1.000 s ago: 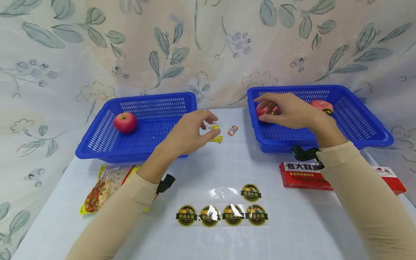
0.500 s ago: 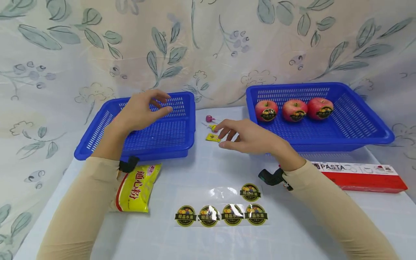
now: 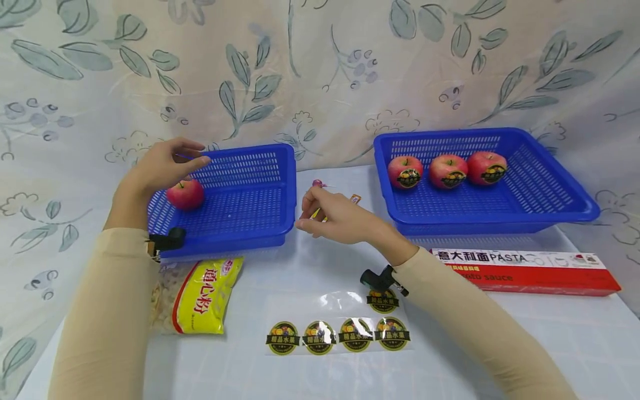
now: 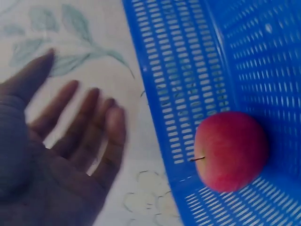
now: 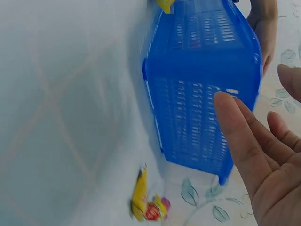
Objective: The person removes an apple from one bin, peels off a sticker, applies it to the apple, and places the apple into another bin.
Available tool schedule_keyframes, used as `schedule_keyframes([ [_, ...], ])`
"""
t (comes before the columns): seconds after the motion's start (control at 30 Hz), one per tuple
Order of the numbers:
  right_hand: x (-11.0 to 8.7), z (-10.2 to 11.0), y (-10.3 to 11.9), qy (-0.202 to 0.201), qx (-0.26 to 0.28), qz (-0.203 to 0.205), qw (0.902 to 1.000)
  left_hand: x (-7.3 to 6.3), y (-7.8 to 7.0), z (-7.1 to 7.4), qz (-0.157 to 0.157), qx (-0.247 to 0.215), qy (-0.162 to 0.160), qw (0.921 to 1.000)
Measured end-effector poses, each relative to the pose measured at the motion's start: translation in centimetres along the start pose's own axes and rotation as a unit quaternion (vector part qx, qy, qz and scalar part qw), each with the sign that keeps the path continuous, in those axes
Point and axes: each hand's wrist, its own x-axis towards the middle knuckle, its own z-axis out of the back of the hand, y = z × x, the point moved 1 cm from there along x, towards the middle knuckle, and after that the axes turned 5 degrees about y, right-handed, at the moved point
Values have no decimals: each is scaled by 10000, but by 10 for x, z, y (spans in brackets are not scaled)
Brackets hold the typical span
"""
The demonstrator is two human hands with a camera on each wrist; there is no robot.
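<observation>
My left hand [image 3: 159, 166] hovers over the left end of a blue plastic basket [image 3: 250, 241], fingers loosely bent around nothing. Just below it, a red apple [image 3: 185, 194] without a sticker lies in that basket; the left wrist view shows the same apple [image 4: 231, 151] apart from the fingers. Near the basket's right side is my right hand [image 3: 340, 216], holding nothing, its fingers relaxed in the right wrist view. It partly covers small sweets, among them a yellow-wrapped one [image 5: 139, 195]. A pink lollipop [image 3: 318, 183] and an orange-wrapped sweet [image 3: 355, 199] peek out behind it.
A second blue basket [image 3: 495, 228] at right holds three apples with round black-gold stickers, one being the leftmost apple [image 3: 405, 171]. In front lies a red-and-white pasta box [image 3: 540, 278]. A yellow macaroni bag [image 3: 205, 300] is at left, a clear sticker sheet [image 3: 330, 300] at front centre.
Both hands have moved left: the right from above the right-hand basket to the sweets, the left from the middle to over the left basket's end. The stickered apples have come into full view.
</observation>
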Motion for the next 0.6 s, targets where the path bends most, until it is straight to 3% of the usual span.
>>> schedule_keyframes([
  [0.2, 11, -11, -1, -137, 541, -15, 9984, -1, 27, 5, 446, 10, 236, 9987],
  [0.43, 16, -28, 4, -343, 243, -190, 9989, -4, 52, 10, 732, 512, 405, 9952],
  [0.6, 18, -29, 2, -288, 1177, -147, 9925, -1, 61, 9, 915, 326, 1002, 9902],
])
